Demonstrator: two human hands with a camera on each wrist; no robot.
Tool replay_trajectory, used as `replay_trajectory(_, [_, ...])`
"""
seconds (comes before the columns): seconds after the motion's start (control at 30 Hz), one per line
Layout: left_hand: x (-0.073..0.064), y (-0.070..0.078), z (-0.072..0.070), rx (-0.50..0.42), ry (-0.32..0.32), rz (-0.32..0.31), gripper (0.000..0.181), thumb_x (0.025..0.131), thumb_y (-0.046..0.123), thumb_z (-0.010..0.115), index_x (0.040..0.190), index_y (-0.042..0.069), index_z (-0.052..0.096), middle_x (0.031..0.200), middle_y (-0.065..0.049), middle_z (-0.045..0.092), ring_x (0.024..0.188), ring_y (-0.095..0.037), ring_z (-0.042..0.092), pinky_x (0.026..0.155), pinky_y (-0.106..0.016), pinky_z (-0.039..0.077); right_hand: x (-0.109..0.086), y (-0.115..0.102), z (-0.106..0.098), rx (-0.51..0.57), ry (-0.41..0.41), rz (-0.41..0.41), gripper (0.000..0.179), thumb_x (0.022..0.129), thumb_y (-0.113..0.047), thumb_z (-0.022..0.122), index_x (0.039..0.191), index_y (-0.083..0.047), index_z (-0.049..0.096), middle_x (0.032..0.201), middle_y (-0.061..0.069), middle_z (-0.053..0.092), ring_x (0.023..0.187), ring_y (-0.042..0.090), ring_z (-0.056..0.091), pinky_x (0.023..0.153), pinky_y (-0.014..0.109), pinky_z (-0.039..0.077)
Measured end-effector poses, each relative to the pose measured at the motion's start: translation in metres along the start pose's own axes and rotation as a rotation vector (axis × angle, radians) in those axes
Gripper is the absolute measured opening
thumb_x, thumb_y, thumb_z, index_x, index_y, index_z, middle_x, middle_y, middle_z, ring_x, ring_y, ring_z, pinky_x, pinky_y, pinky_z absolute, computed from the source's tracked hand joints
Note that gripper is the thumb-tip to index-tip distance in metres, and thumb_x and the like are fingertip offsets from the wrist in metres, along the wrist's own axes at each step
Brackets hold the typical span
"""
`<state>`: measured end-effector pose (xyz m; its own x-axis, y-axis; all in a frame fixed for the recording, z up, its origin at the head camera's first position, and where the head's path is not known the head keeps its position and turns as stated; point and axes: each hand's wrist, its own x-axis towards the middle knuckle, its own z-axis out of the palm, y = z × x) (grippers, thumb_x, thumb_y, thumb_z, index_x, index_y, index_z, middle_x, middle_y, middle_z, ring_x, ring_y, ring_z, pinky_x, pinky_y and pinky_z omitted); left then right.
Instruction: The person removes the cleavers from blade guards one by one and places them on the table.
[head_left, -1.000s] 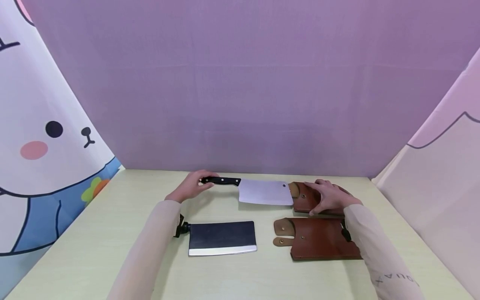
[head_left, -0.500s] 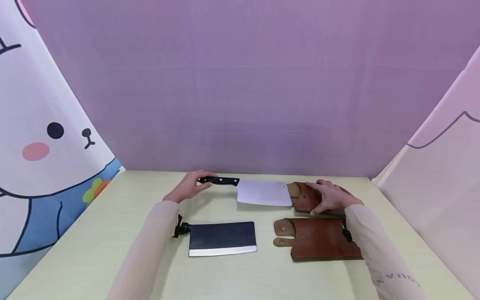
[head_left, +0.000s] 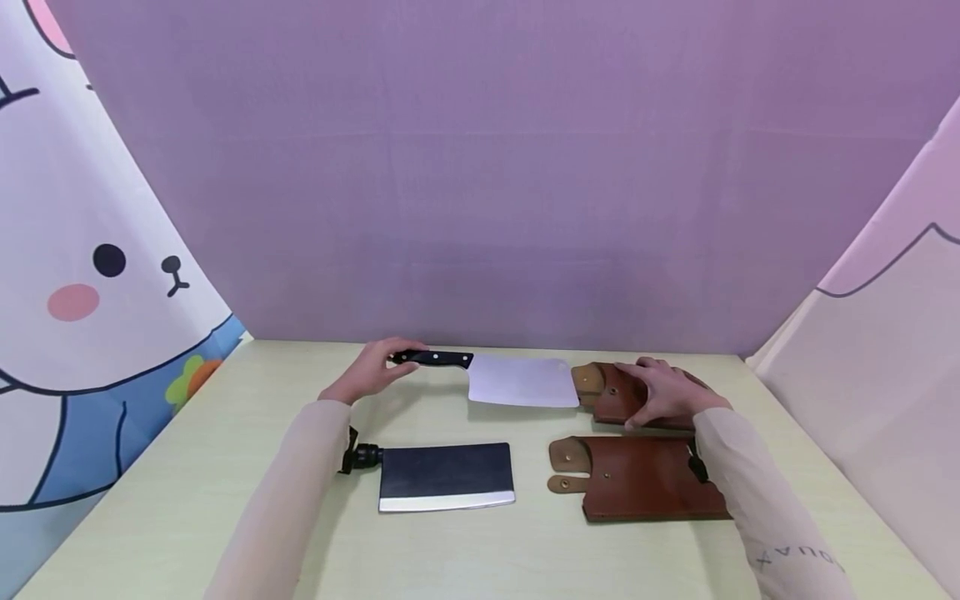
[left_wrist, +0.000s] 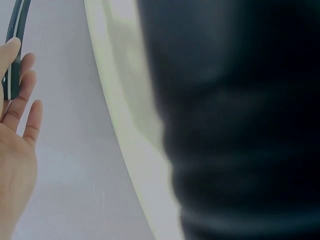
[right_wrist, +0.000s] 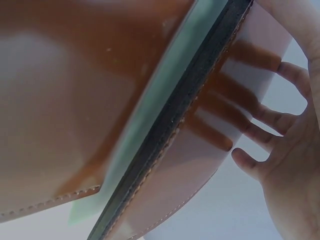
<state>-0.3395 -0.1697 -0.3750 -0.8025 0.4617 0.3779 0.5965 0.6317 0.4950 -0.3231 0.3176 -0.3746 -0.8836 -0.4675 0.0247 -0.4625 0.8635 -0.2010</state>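
Observation:
In the head view my left hand (head_left: 375, 367) pinches the butt end of a black riveted handle. It belongs to a cleaver (head_left: 522, 382) with a wide silver blade, held level at the back of the table. The left wrist view shows the thumb and fingers on that handle (left_wrist: 14, 75). The blade's far end is right at the tan flap of a brown leather sheath (head_left: 617, 395). My right hand (head_left: 663, 392) holds this sheath from above, thumb at its near edge. In the right wrist view, the right fingers (right_wrist: 267, 117) meet its glossy face.
A second cleaver (head_left: 446, 475) with a dark blade and bright edge lies in front, its handle partly behind my left sleeve. To its right a larger brown sheath (head_left: 637, 479) lies with tan straps pointing left. A purple cloth (head_left: 480, 183) hangs behind the table.
My left hand and the silver cleaver have shifted a little left. The right hand and its sheath have slid slightly right, so the blade no longer overlaps the flap.

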Motion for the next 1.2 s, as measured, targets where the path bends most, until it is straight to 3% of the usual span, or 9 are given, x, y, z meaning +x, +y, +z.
replay_trajectory(0.37, [-0.006,-0.004,-0.01,0.006,0.003,0.021,0.031,0.088,0.014,0.06,0.119,0.012,0.061,0.12,-0.012,0.06,0.112,-0.03,0.054,0.088,-0.046,0.045,0.002,0.002,-0.001,-0.012,0.001,-0.007,0.099,0.056,-0.048,0.082,0.137,-0.008,0.04,0.127,0.026,0.04,0.113,0.043,0.039,0.086,0.065,0.036])
replay_trajectory(1.2, [-0.029,-0.026,-0.032,0.015,-0.018,-0.032,0.034,0.088,0.018,0.061,0.121,0.012,0.059,0.121,-0.012,0.059,0.108,-0.029,0.055,0.084,-0.044,0.045,0.012,-0.011,0.005,-0.021,-0.005,-0.003,0.098,0.056,-0.046,0.082,0.138,-0.011,0.04,0.133,0.027,0.037,0.119,0.046,0.037,0.089,0.067,0.033])
